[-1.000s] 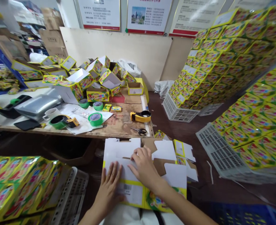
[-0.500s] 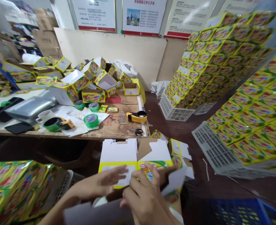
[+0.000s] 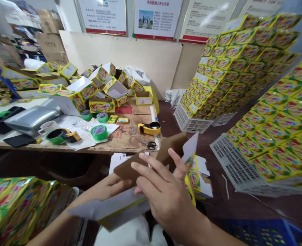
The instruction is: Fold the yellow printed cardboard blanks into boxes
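A partly folded yellow-and-white cardboard box (image 3: 127, 206), brown inside, is held up in front of me, tilted, with flaps standing out. My left hand (image 3: 111, 186) grips it from the left, its fingers partly hidden by the panels. My right hand (image 3: 163, 186) lies across the box's middle, fingers spread over the brown panels and thumb at the white flap's edge. Below and behind it, more flat white-and-yellow box blanks (image 3: 117, 160) are partly covered by the held box.
On the worktable (image 3: 125, 140) lie scissors (image 3: 151, 145), a yellow tape dispenser (image 3: 149, 128), green tape rolls (image 3: 99, 132) and a pile of opened boxes (image 3: 81, 89). Stacked boxes (image 3: 233, 68) stand in white crates at right. A blue crate (image 3: 263, 232) is lower right, more packed boxes (image 3: 20, 205) lower left.
The box has been raised and turned, so its brown inner panels now stand up before the table edge. Both hands have moved with it, the right hand's fingers spreading over the panels.
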Tool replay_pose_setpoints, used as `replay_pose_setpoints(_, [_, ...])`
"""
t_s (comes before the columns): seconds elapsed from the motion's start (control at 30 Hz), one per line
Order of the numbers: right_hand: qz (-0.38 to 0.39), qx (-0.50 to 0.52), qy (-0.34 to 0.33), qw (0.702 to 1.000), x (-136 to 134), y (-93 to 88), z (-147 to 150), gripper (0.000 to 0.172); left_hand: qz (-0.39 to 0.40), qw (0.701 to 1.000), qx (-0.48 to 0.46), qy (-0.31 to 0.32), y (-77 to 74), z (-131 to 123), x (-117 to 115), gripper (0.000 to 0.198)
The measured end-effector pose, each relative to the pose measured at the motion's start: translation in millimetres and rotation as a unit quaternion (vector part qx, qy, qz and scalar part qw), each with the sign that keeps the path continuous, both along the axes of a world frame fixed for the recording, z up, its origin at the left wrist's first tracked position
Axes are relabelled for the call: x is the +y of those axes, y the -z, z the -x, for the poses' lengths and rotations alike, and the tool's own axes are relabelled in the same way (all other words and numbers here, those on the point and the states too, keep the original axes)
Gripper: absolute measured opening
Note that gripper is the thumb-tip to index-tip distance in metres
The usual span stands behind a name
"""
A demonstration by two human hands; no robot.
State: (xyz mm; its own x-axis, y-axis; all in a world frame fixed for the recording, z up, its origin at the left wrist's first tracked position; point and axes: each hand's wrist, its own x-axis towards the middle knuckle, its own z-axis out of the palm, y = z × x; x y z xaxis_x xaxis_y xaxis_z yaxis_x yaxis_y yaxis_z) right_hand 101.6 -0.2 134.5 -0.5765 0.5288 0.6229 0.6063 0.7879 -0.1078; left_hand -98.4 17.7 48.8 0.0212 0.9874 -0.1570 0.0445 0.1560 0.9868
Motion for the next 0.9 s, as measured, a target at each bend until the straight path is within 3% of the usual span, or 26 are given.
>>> replay_pose_setpoints(0.07, [-0.008,0.003,0.010,1.000,-3,-0.2,-3,0.027,0.008,0.998,0.047,0.048,-3.8,1,12,0.032])
replay_pose_setpoints(0.1, [-0.007,0.003,0.020,1.000,-4,0.7,-5,0.026,0.003,0.998,0.065,0.020,-2.5,1,20,0.037])
replay_pose_setpoints(0.2, [0.015,-0.013,0.056,0.998,1,15.0,-7,0.022,-0.008,0.979,0.066,-0.194,16.1,0,38,0.044])
replay_pose_setpoints(0.23, [0.026,-0.026,0.067,0.997,6,24.3,-6,0.021,-0.003,0.969,0.062,-0.237,25.4,0,41,0.046])
replay_pose_setpoints(0.33, [0.053,-0.077,0.114,0.989,28,59.0,-5,0.018,0.019,0.961,0.065,-0.268,49.5,-1,40,0.060])
replay_pose_setpoints(0.4, [0.067,-0.131,0.164,0.975,43,78.9,-5,0.018,0.010,0.959,0.067,-0.276,55.5,-2,34,0.066])
replay_pose_setpoints(0.47, [0.059,-0.168,0.188,0.966,51,89.6,-7,0.018,-0.073,0.964,0.121,-0.227,53.5,-5,27,0.059])
replay_pose_setpoints(0.53, [0.020,-0.134,0.149,0.980,48,89.9,-13,0.016,-0.222,0.943,0.236,-0.070,47.8,-11,23,0.044])
replay_pose_setpoints(0.6, [-0.053,-0.040,0.076,0.995,35,84.3,-24,0.011,-0.351,0.856,0.363,0.114,42.7,-18,22,0.043])
replay_pose_setpoints(0.67, [-0.145,0.072,0.066,0.985,19,79.4,-37,0.021,-0.393,0.776,0.449,0.203,40.1,-24,23,0.048])
replay_pose_setpoints(0.73, [-0.157,0.179,0.154,0.959,6,80.6,-48,0.045,-0.395,0.739,0.504,0.211,39.3,-28,25,0.049])
replay_pose_setpoints(0.8, [-0.055,0.210,0.216,0.952,-1,88.4,-53,0.054,-0.393,0.725,0.530,0.199,39.1,-29,26,0.052])
replay_pose_setpoints(0.83, [0.017,0.183,0.201,0.962,-1,93.6,-53,0.053,-0.393,0.720,0.538,0.195,38.8,-30,26,0.054])
replay_pose_setpoints(0.9, [0.132,0.091,0.109,0.981,2,101.9,-49,0.043,-0.396,0.710,0.548,0.196,37.3,-30,25,0.058])
